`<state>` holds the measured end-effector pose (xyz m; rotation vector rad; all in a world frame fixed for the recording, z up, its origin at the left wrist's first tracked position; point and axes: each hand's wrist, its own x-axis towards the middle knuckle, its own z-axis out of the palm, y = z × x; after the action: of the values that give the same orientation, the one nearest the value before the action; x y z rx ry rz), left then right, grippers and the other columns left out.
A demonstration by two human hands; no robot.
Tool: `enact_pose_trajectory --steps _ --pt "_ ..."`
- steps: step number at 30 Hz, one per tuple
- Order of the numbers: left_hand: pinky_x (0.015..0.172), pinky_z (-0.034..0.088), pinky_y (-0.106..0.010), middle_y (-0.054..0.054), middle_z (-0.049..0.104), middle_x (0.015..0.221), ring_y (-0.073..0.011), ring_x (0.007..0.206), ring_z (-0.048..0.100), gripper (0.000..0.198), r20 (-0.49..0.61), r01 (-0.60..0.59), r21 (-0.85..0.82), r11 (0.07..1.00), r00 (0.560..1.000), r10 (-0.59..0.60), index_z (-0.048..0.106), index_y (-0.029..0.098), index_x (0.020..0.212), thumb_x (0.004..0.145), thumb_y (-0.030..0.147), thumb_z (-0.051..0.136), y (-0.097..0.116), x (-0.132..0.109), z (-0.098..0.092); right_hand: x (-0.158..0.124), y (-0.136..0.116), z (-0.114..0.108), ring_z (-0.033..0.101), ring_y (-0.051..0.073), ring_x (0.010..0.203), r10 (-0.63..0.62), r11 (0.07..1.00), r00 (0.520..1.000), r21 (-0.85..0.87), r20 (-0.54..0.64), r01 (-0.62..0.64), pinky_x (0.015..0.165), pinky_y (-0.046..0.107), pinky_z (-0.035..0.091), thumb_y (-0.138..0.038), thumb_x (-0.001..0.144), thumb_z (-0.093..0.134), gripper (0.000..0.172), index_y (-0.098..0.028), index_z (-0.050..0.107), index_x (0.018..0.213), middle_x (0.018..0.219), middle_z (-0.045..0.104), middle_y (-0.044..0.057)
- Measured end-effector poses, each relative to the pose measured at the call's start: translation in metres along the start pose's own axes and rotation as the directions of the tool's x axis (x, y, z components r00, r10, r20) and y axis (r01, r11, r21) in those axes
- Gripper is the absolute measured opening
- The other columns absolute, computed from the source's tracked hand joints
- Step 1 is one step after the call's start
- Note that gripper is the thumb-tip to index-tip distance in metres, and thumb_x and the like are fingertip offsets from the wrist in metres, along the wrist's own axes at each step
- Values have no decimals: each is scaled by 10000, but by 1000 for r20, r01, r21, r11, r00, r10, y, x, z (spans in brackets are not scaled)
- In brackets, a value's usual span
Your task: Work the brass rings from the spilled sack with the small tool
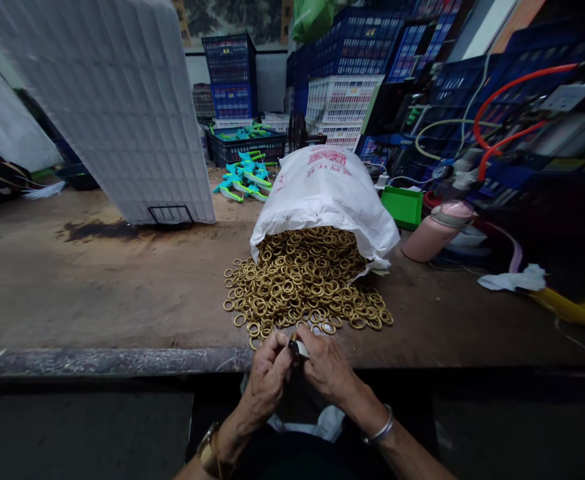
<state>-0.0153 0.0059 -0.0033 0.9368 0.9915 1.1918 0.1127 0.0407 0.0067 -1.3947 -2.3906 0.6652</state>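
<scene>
At the table's front edge my left hand and my right hand meet, fingertips pinched close together. A small black-and-white tool shows between them, its pale part against my right fingers; its exact kind is unclear. What my left fingertips pinch is mostly hidden, though a bit of gold colour shows there. Just beyond my fingers spreads a heap of gold-coloured rings. They spill from the mouth of a white woven sack with red print, lying on its side.
The wooden table carries a tall pale ribbed panel at left. Turquoise-and-green plastic pieces lie behind the sack. To the right stand a green tray and a pink bottle. Blue crates are stacked behind.
</scene>
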Motion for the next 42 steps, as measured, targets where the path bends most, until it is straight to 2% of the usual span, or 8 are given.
enact_pose_trajectory --steps 7,12,15,18,22,32,36,42 --pt "418 245 -171 40 456 579 -44 440 334 299 43 58 53 997 997 -61 442 172 678 787 443 508 8 -11 1 5 19 1 491 137 585 217 969 976 -119 -16 -217 533 234 240 -33 658 388 267 -175 488 861 653 573 28" --pt "374 191 -152 53 473 582 -25 390 302 256 98 142 -149 979 987 -128 441 184 746 778 419 537 11 -11 1 9 25 4 451 125 584 241 947 960 250 -143 -201 562 231 308 -213 787 369 129 -191 467 706 627 517 5" --pt "365 189 -149 55 469 585 -17 376 290 254 114 147 -237 960 986 -122 445 178 754 770 408 551 8 -8 -1 8 17 8 407 105 518 331 777 944 567 1 -273 520 224 323 -405 822 359 297 -192 462 642 553 463 -26" --pt "348 185 -148 53 462 582 -17 370 293 278 118 153 -264 952 985 -126 449 169 719 756 422 559 6 -7 -2 5 8 11 390 87 480 294 573 934 744 205 -344 474 212 311 -516 807 362 399 -174 488 643 524 457 -36" --pt "346 197 -145 48 477 594 -18 378 313 271 115 161 -300 940 985 -132 464 164 716 747 410 574 7 -9 0 4 1 14 419 77 502 273 438 933 834 233 -336 478 195 322 -446 765 469 296 -169 491 664 563 485 -41" --pt "331 255 -148 5 549 629 -38 388 400 331 0 192 -344 919 979 -204 473 158 738 779 486 485 2 -11 2 3 2 14 443 106 578 295 697 955 693 -43 -184 593 230 372 -349 739 481 191 -181 496 648 581 488 -37" --pt "336 250 -135 16 530 608 -30 404 401 321 -106 192 -275 942 968 -228 471 142 711 726 445 575 -2 -11 -1 0 -3 7 438 106 585 266 752 954 648 -137 -117 606 234 372 -348 748 468 182 -186 485 667 600 473 -36" --pt "344 258 -139 24 546 604 -41 418 414 324 -124 168 -289 943 970 -211 419 170 677 648 401 643 -2 -11 0 -4 -11 -4 483 118 670 223 820 957 566 -184 -82 637 238 389 -294 752 447 118 -189 499 759 737 534 -11"
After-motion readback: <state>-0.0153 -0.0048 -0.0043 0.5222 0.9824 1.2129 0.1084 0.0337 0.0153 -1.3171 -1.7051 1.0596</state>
